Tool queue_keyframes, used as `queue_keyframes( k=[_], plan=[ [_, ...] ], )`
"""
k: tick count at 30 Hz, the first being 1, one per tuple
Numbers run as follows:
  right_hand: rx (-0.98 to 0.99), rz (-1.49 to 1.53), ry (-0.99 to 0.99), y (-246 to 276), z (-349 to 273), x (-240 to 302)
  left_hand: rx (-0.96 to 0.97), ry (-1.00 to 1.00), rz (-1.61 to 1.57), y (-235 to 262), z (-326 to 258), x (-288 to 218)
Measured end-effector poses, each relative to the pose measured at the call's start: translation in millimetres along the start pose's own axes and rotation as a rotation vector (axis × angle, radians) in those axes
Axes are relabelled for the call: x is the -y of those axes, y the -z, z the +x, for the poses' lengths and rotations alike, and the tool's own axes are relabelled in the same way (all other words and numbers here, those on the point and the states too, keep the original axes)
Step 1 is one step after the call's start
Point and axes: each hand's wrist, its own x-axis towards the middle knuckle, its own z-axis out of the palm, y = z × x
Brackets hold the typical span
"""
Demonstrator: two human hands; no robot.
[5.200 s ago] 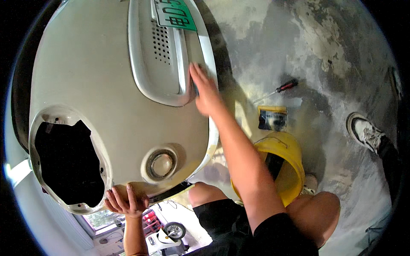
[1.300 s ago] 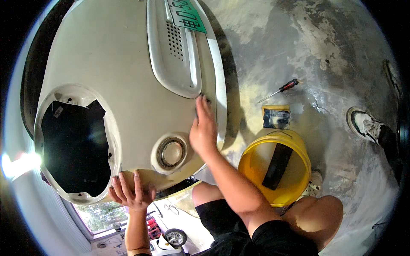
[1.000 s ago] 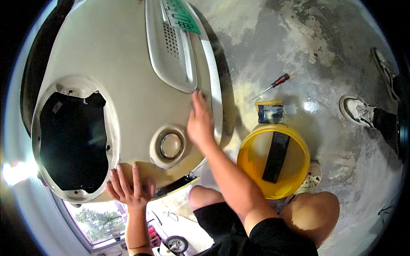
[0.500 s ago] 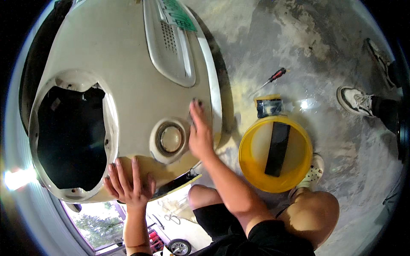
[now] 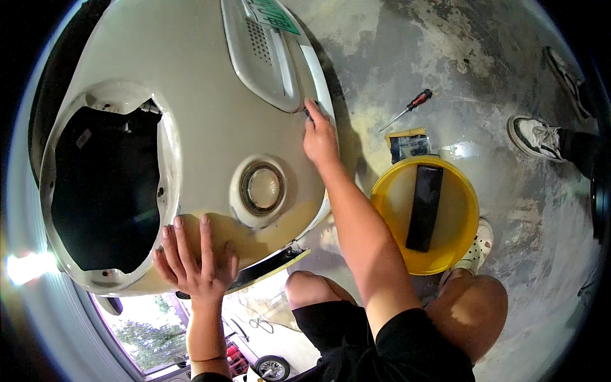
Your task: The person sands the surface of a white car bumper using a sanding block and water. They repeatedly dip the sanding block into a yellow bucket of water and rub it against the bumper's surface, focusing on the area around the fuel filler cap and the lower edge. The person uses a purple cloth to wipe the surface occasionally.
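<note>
A car bumper [image 5: 203, 140], dull grey-beige with tan patches, fills the left side. My left hand [image 5: 197, 264] lies open and flat on its near part, fingers spread beside the large dark headlight opening [image 5: 105, 191]. Farther up the outer edge, my right hand [image 5: 321, 140] is closed and pressed on the surface. A small dark pad [image 5: 310, 113] shows at its fingertips; most of it is hidden, and its exact kind is hard to make out. Between the hands sits a round fog light [image 5: 263, 189] in its raised surround.
On the floor at right stand a yellow bucket [image 5: 472, 213] of cloudy water with a black strip [image 5: 424, 207] in it, a dark folded sheet [image 5: 409, 148] and a screwdriver [image 5: 407, 109]. Another person's shoe [image 5: 536, 138] is at far right. Below the bumper lies a black-and-yellow edge [image 5: 270, 267].
My right hand has slid up along the bumper's outer edge, away from the fog light, with the small dark pad. My left hand stays on the bumper. The view has shifted slightly.
</note>
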Motion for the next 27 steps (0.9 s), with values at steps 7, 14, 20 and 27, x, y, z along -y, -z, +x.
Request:
queue_keyframes(
  k=[7,14,20,27],
  plan=[
    [0.050,-0.137,-0.059,5,-120,5,-0.004,0.006,0.026,6,-6,6],
    [-0.160,-0.478,-0.005,20,-74,58,0.014,0.031,-0.044,6,-3,3],
    [-0.158,-0.267,0.119,10,-59,59,0.000,0.036,-0.076,5,-2,2],
    [-0.221,-0.241,0.397,4,-82,48,-0.014,0.040,-0.049,7,-3,2]
  ],
)
